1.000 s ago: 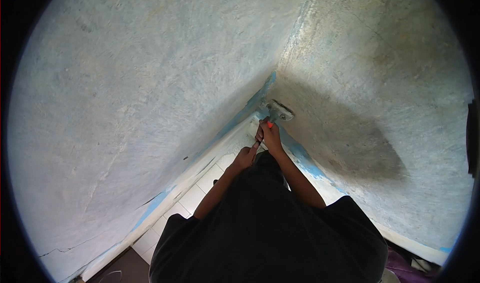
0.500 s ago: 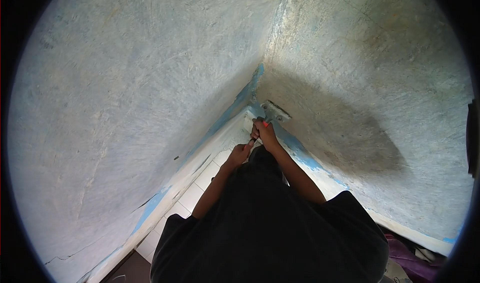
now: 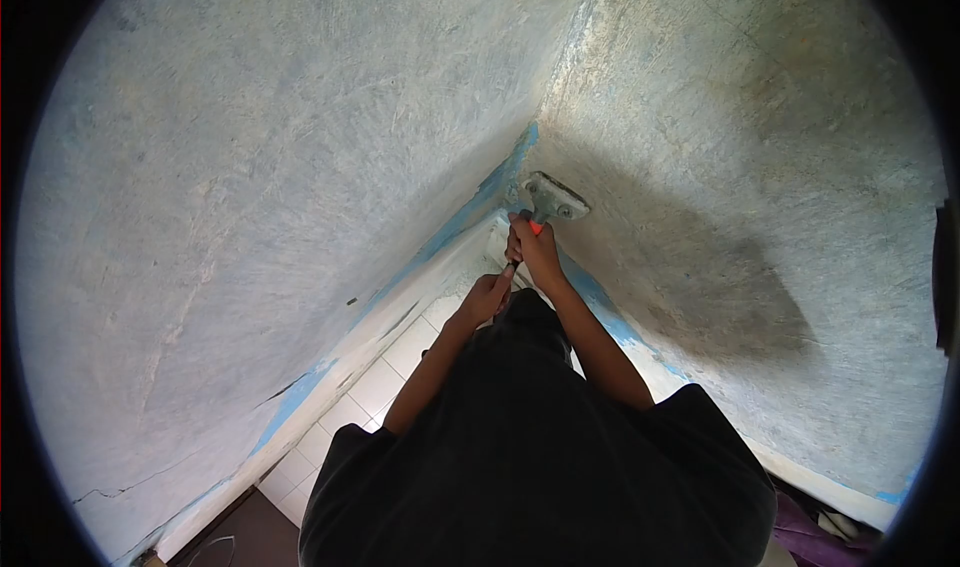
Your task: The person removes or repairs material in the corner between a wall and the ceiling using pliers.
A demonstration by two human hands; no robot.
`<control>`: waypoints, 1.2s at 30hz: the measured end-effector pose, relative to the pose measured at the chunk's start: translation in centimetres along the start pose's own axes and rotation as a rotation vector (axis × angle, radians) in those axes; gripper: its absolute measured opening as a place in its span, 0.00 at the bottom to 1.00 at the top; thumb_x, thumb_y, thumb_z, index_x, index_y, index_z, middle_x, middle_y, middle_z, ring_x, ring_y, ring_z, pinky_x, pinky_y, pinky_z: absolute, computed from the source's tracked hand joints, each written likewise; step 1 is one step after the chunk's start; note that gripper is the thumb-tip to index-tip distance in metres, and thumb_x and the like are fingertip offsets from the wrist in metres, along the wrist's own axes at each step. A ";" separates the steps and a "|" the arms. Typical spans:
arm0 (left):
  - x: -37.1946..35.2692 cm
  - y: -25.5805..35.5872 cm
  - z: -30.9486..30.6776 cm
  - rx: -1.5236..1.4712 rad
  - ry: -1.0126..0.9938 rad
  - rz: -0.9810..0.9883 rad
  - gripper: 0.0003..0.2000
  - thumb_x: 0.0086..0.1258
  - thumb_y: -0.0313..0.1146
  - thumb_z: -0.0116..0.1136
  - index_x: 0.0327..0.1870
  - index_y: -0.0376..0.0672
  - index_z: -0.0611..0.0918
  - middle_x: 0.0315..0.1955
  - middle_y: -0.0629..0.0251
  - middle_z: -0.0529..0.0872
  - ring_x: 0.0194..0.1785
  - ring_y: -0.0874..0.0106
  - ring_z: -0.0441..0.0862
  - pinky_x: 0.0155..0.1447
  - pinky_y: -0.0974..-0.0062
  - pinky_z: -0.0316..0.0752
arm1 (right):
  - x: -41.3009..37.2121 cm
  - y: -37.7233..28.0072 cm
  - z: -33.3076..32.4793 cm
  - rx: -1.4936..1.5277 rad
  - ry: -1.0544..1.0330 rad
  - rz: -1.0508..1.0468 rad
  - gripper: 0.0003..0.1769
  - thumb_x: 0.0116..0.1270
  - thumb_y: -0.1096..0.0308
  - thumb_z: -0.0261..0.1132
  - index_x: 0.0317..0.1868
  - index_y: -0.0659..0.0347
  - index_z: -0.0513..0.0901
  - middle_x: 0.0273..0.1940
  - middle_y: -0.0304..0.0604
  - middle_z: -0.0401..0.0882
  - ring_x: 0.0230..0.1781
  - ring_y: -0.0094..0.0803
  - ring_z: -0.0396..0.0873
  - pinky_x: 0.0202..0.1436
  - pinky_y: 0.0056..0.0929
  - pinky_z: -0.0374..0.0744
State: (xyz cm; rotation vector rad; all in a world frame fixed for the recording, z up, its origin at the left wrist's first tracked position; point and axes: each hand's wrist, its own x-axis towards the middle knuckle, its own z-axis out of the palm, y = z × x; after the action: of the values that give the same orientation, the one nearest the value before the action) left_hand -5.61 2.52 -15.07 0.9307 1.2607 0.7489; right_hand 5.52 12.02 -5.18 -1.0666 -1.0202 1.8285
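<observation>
A long-handled scraper (image 3: 558, 201) with a wide metal head and a red and black handle is at the right wall (image 3: 690, 167), close to the corner. My right hand (image 3: 535, 252) wraps round the handle just below the head. Lower on the same handle, my left hand (image 3: 487, 297) is closed. The blade edge points up and away from me; whether it touches the wall I cannot tell. Blue paint (image 3: 515, 162) shows low in the corner beside the scraper head.
The left wall (image 3: 250, 167) has cracks and a blue strip near its base. White floor tiles (image 3: 375, 387) lie below on the left. A dark brown surface (image 3: 245, 532) is at the bottom left, and purple cloth (image 3: 810, 537) at the bottom right.
The scraper head and my right hand have moved slightly up along the right wall. My left hand has shifted a little, still on the handle. The view has tilted slightly.
</observation>
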 end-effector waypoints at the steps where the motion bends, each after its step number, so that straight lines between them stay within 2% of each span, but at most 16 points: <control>1: 0.1 -0.2 0.0 0.004 -0.004 -0.001 0.34 0.73 0.64 0.41 0.17 0.40 0.74 0.12 0.66 0.73 0.18 0.75 0.72 0.25 0.73 0.67 | 0.0 0.1 0.0 0.004 0.005 0.007 0.19 0.71 0.61 0.57 0.21 0.56 0.65 0.15 0.33 0.62 0.13 0.22 0.62 0.24 0.27 0.70; 3: 0.2 -0.6 -0.3 0.014 -0.015 -0.001 0.34 0.73 0.64 0.41 0.17 0.40 0.74 0.12 0.66 0.73 0.18 0.75 0.72 0.26 0.73 0.67 | 0.1 0.9 -0.3 0.015 0.018 0.019 0.19 0.71 0.62 0.58 0.22 0.55 0.66 0.15 0.33 0.61 0.13 0.22 0.62 0.24 0.27 0.69; 6: -0.9 -1.4 -0.4 0.127 -0.009 -0.134 0.34 0.73 0.63 0.41 0.18 0.39 0.75 0.12 0.65 0.73 0.19 0.73 0.72 0.27 0.71 0.68 | -0.8 4.0 -1.1 0.077 0.110 0.057 0.20 0.71 0.61 0.57 0.21 0.55 0.65 0.14 0.33 0.60 0.12 0.22 0.60 0.22 0.27 0.68; 10: -2.1 -1.2 0.4 0.235 0.013 -0.076 0.34 0.73 0.61 0.43 0.19 0.35 0.76 0.14 0.61 0.74 0.22 0.69 0.70 0.32 0.65 0.68 | -2.5 2.7 -1.6 0.090 0.087 0.040 0.22 0.71 0.60 0.56 0.19 0.53 0.62 0.12 0.33 0.57 0.11 0.22 0.57 0.20 0.28 0.65; 13: -2.5 1.6 1.1 0.328 0.103 0.045 0.34 0.73 0.61 0.42 0.19 0.35 0.76 0.14 0.61 0.73 0.23 0.69 0.70 0.33 0.65 0.68 | -2.8 0.5 -1.3 0.123 0.033 -0.011 0.23 0.70 0.60 0.56 0.18 0.53 0.60 0.12 0.34 0.57 0.10 0.23 0.56 0.19 0.28 0.65; 16: -2.1 0.8 1.3 0.321 0.087 0.052 0.34 0.73 0.61 0.43 0.19 0.35 0.75 0.13 0.62 0.73 0.23 0.70 0.69 0.33 0.65 0.68 | -2.8 0.5 -1.7 0.138 0.027 -0.006 0.23 0.70 0.60 0.57 0.18 0.53 0.59 0.12 0.34 0.57 0.10 0.23 0.55 0.19 0.28 0.65; 19: -2.4 -0.4 1.2 0.286 0.010 -0.080 0.34 0.74 0.60 0.43 0.18 0.35 0.75 0.13 0.62 0.73 0.21 0.69 0.69 0.31 0.63 0.67 | -2.8 2.8 -2.1 0.142 0.076 0.037 0.23 0.71 0.60 0.57 0.19 0.53 0.60 0.12 0.34 0.58 0.09 0.22 0.55 0.18 0.28 0.65; 22: -2.3 -0.9 0.9 0.212 -0.013 -0.055 0.33 0.75 0.60 0.42 0.16 0.38 0.73 0.12 0.65 0.72 0.20 0.72 0.70 0.27 0.68 0.66 | -2.7 2.5 -1.1 0.143 0.137 0.069 0.23 0.72 0.59 0.58 0.19 0.54 0.63 0.12 0.33 0.59 0.10 0.22 0.57 0.16 0.26 0.64; 25: -3.0 1.6 0.7 -0.059 -0.082 -0.082 0.31 0.76 0.60 0.40 0.20 0.42 0.73 0.13 0.69 0.70 0.19 0.77 0.69 0.24 0.75 0.64 | -1.9 -0.2 0.7 0.074 0.160 0.005 0.24 0.72 0.56 0.59 0.19 0.56 0.66 0.13 0.33 0.62 0.09 0.21 0.62 0.14 0.25 0.63; 28: -3.5 4.3 1.0 -0.188 -0.033 0.038 0.27 0.77 0.58 0.39 0.27 0.43 0.72 0.15 0.72 0.69 0.19 0.81 0.67 0.23 0.79 0.61 | -0.9 -1.9 1.7 -0.003 0.140 -0.043 0.25 0.73 0.53 0.59 0.19 0.57 0.67 0.12 0.33 0.63 0.09 0.22 0.64 0.14 0.25 0.64; 31: -3.7 2.9 1.4 -0.153 0.085 0.181 0.23 0.78 0.55 0.41 0.31 0.42 0.72 0.17 0.72 0.69 0.18 0.80 0.66 0.23 0.79 0.61 | -0.1 -1.7 1.9 -0.055 0.159 -0.061 0.26 0.73 0.51 0.60 0.19 0.57 0.67 0.11 0.33 0.63 0.08 0.22 0.65 0.13 0.24 0.64; 33: -3.9 1.9 1.7 -0.132 0.109 0.239 0.22 0.79 0.52 0.41 0.31 0.42 0.71 0.18 0.72 0.70 0.19 0.81 0.66 0.24 0.80 0.61 | -0.2 -0.9 2.0 -0.121 0.202 -0.066 0.27 0.73 0.50 0.60 0.19 0.57 0.67 0.10 0.32 0.62 0.08 0.22 0.65 0.13 0.24 0.64; 36: -4.1 2.4 1.7 -0.089 0.127 0.282 0.20 0.80 0.48 0.40 0.31 0.42 0.71 0.18 0.72 0.69 0.19 0.80 0.66 0.25 0.80 0.62 | -0.5 -2.1 2.8 -0.095 0.179 -0.100 0.26 0.73 0.50 0.58 0.21 0.54 0.64 0.13 0.31 0.60 0.09 0.18 0.60 0.12 0.23 0.59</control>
State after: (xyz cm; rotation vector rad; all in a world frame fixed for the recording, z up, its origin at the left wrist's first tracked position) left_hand -4.59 -0.30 -10.94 1.0120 1.2076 1.0917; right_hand 3.58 11.66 -2.20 -1.1915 -1.0415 1.5879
